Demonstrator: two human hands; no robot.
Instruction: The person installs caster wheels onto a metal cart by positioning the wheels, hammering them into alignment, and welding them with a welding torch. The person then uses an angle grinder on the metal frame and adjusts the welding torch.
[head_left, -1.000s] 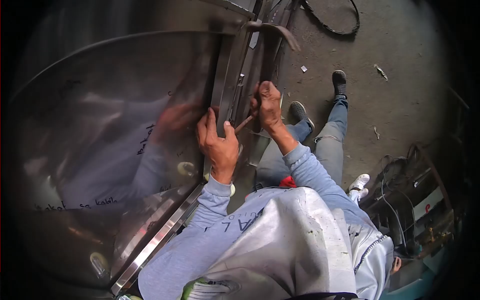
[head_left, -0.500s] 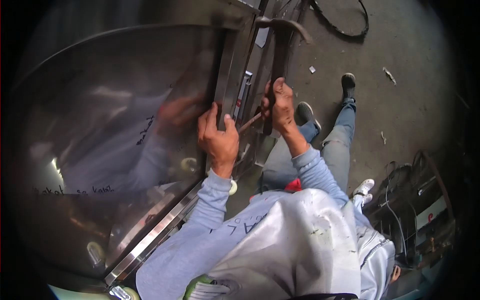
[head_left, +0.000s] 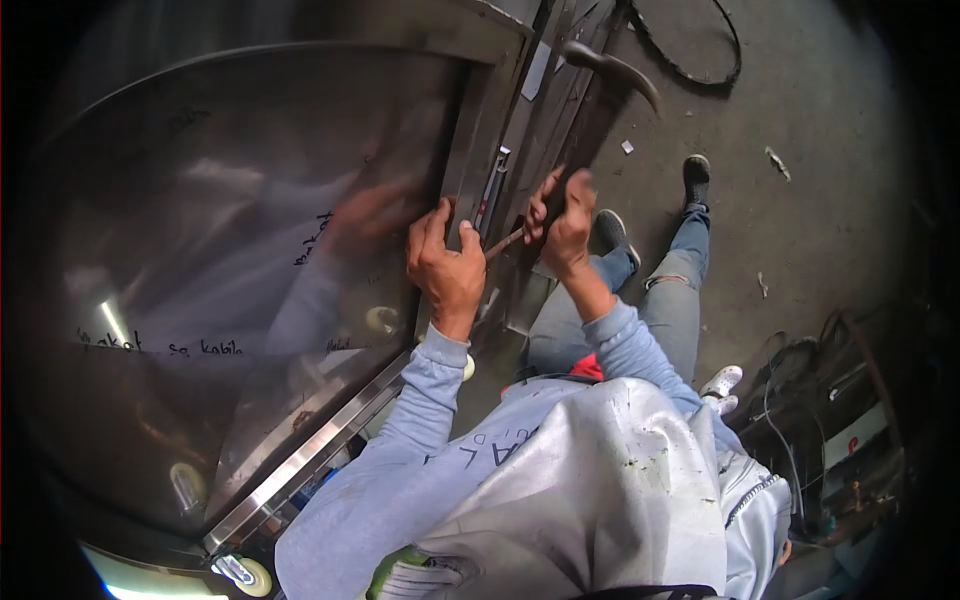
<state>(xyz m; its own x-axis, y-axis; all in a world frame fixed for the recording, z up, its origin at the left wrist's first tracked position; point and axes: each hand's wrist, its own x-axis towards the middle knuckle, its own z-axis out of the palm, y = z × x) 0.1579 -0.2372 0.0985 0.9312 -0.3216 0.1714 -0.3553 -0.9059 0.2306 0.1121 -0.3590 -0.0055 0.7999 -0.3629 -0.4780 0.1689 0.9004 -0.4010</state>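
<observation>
My left hand (head_left: 447, 268) rests on the steel frame bar (head_left: 462, 165) beside a large shiny steel panel (head_left: 250, 230), its fingers and thumb spread over the bar. In my right hand (head_left: 568, 228) is a hammer (head_left: 612, 75) with a curved head, held by its dark handle. The handle is blurred by motion, and the head points up and away from me. A thin reddish-brown rod (head_left: 505, 243) shows between my hands; its ends are hidden. Handwriting in black marks the panel, which mirrors my arm.
A caster wheel (head_left: 245, 575) stands under the frame's near corner. A black loop of hose or cable (head_left: 735, 60) and scraps of debris (head_left: 777, 163) lie on the concrete floor. Another person's shoe (head_left: 722, 382) is at right, near a metal rack (head_left: 850, 400) with cables.
The hammer has swung to the right and tilted, and my right hand's grip looks looser. My left hand stays on the frame bar. The whole view has shifted slightly.
</observation>
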